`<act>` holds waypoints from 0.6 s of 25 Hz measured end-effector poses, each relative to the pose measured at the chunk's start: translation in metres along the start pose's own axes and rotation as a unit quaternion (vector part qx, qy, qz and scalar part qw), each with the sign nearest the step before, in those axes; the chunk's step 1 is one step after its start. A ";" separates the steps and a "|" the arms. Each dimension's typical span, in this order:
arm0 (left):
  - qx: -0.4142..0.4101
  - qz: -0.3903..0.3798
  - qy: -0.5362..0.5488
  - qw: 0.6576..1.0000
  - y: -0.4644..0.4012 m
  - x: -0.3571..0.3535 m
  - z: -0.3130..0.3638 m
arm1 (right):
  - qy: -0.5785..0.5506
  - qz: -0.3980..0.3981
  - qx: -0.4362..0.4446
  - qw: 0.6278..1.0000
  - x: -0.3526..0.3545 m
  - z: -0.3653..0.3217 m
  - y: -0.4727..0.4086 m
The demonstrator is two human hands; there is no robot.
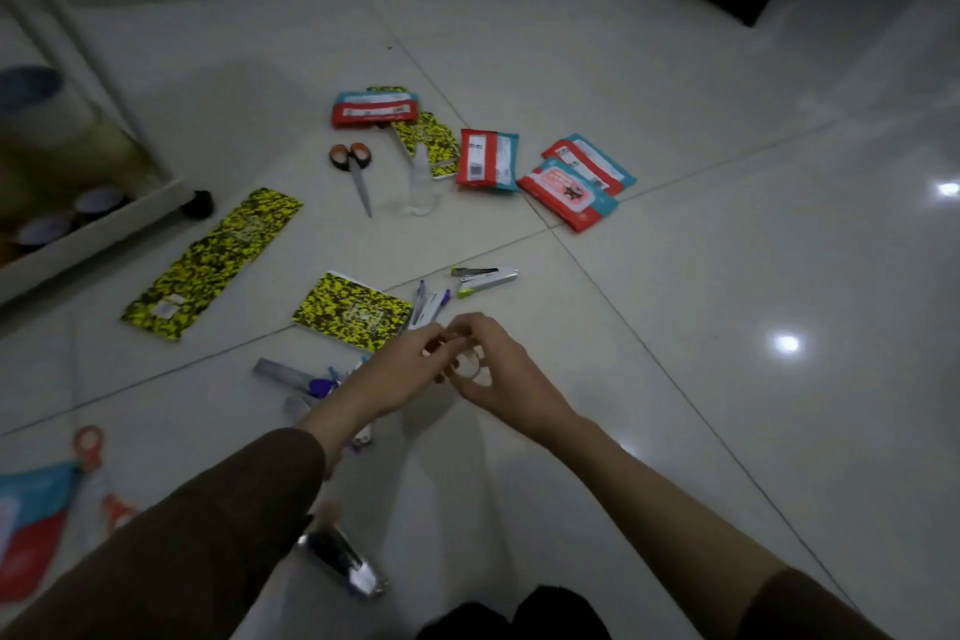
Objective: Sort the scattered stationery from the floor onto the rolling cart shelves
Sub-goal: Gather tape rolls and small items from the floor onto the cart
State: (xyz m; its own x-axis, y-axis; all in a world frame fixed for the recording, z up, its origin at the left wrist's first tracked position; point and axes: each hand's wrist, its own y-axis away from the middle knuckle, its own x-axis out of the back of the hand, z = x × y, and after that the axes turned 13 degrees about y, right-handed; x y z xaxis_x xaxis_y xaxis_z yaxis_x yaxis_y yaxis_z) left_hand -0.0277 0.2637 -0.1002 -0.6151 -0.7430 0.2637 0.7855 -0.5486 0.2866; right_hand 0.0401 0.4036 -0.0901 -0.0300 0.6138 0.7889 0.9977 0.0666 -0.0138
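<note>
You are at the gathering step: your left hand point(400, 364) and right hand point(493, 369) meet low over the floor point(727, 172), fingers curled around a small clear ring, probably a tape roll point(470, 369), though blur leaves it uncertain. Notebooks point(353, 309), pens point(428, 301), a stapler point(485, 278), scissors point(356, 172) and wipe packets point(485, 161) lie scattered ahead. The rolling cart point(78, 229) stands far left. Next, I judge, you carry the ring leftward to a cart shelf.
</note>
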 end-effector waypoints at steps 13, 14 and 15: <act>-0.039 0.402 0.354 0.844 0.107 0.180 -0.035 | -0.020 -0.098 0.269 0.958 -0.090 -0.177 -0.148; -0.041 0.423 0.352 0.834 0.113 0.193 -0.039 | -0.019 -0.101 0.292 0.951 -0.099 -0.190 -0.157; -0.042 0.443 0.354 0.823 0.119 0.206 -0.042 | -0.020 -0.102 0.309 0.945 -0.108 -0.203 -0.167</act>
State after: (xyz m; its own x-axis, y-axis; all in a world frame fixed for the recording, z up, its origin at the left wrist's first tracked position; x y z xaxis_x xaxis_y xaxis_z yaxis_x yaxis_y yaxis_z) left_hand -0.0582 0.0293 -0.0509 0.3709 -0.8870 -0.2749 0.9246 0.3250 0.1988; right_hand -0.1106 0.1661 -0.0483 -0.2322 0.5668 0.7905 0.7447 0.6264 -0.2304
